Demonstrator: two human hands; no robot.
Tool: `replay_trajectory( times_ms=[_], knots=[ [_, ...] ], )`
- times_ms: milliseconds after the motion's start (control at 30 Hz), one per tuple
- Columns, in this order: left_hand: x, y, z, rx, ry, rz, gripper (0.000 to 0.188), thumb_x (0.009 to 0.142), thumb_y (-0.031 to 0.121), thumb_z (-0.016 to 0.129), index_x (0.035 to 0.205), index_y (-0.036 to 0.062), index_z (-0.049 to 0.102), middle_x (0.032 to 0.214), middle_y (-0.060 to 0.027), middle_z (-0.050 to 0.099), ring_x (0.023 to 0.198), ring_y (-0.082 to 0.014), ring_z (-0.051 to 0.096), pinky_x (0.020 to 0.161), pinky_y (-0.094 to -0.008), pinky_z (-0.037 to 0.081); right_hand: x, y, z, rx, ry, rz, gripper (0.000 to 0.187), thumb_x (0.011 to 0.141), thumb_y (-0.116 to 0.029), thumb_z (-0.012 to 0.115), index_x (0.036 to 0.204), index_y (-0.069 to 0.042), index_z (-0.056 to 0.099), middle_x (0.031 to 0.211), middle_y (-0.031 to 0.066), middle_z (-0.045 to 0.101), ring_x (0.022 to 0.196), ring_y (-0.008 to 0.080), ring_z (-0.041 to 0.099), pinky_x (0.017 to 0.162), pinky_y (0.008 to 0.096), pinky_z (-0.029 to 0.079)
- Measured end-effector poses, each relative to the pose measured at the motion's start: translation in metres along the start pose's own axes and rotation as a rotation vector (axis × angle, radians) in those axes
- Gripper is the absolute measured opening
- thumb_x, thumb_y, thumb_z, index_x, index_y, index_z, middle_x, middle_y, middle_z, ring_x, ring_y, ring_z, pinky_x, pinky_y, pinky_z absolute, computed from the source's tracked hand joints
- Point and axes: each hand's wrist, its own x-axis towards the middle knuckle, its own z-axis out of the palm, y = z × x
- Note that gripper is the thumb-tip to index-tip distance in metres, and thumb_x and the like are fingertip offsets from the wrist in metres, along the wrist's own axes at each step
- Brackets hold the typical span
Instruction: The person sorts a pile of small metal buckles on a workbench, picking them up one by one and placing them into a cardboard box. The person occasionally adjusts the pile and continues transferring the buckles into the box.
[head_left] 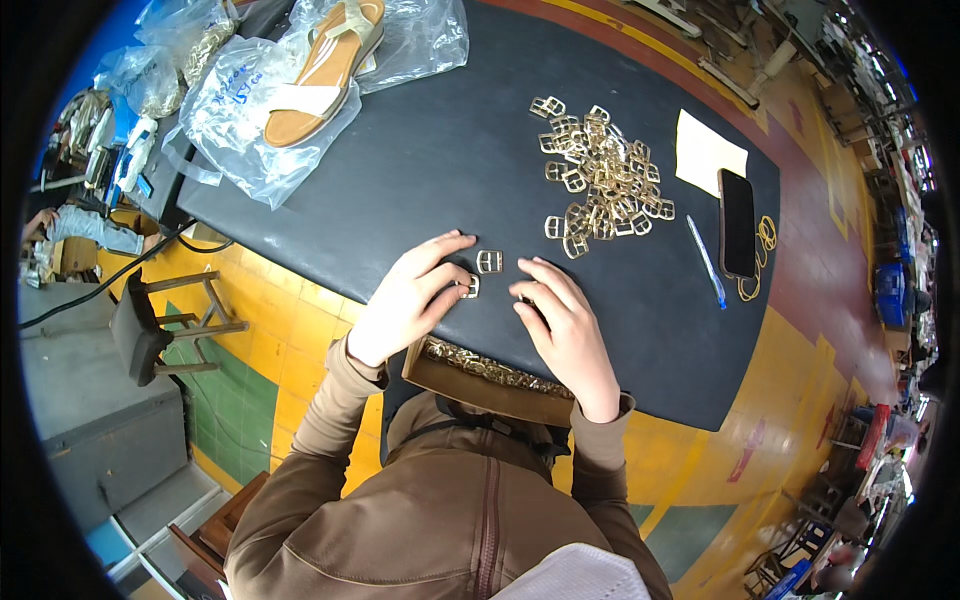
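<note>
My left hand (413,297) rests low over the dark table, its thumb and a finger closed at the edge of a metal buckle (472,287). Just beyond lies another buckle (489,262), flat on the table between my hands and touched by neither. My right hand (566,322) is curled to the right of it, thumb and fingertips drawn together. Something small and dark shows at those fingertips, mostly hidden. Farther off to the right spreads a loose pile of shiny buckles (605,180).
A cardboard box (470,385) holding many metal pieces sits at the table's near edge. At the right lie a pen (706,262), a phone (737,224), a paper (708,152) and yellow cord (766,233). A sandal (325,80) rests on plastic bags (235,125) at far left.
</note>
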Motion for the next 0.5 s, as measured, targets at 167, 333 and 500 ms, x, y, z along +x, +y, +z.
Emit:
replay_trajectory(
  times_ms=[167, 333, 500],
  knots=[
    [0.009, -0.002, -0.002, 0.107, 0.115, -0.035, 0.027, 0.087, 0.007, 0.077, 0.113, 0.0086, 0.069, 0.151, -0.0147, 0.059, 0.148, -0.0394, 0.048, 0.121, -0.0492, 0.039, 0.013, -0.005, 0.015, -0.193, -0.01, -0.15, 0.044, 0.102, -0.017, 0.066, 0.145, -0.007, 0.061, 0.153, 0.0119, 0.059, 0.142, 0.0319, 0.055, 0.12, 0.0451, 0.044],
    [0.024, -0.007, -0.006, 0.252, 0.073, -0.039, 0.049, 0.094, 0.01, 0.072, 0.142, 0.0122, 0.063, 0.158, -0.0079, 0.055, 0.152, -0.0347, 0.044, 0.124, -0.0553, 0.033, -0.012, -0.003, 0.006, -0.099, -0.134, -0.175, 0.038, 0.101, -0.01, 0.064, 0.139, -0.004, 0.065, 0.15, 0.0126, 0.062, 0.139, 0.0302, 0.059, 0.119, 0.045, 0.046],
    [0.06, -0.005, 0.016, 0.207, -0.08, 0.151, 0.058, 0.097, 0.005, 0.064, 0.153, 0.0157, 0.055, 0.162, -0.0023, 0.053, 0.155, -0.032, 0.041, 0.128, -0.0559, 0.028, -0.064, -0.017, -0.012, -0.079, -0.291, -0.172, 0.042, 0.095, 0.002, 0.06, 0.137, -0.001, 0.066, 0.15, 0.0137, 0.062, 0.139, 0.0289, 0.06, 0.119, 0.0446, 0.048]
  ],
)
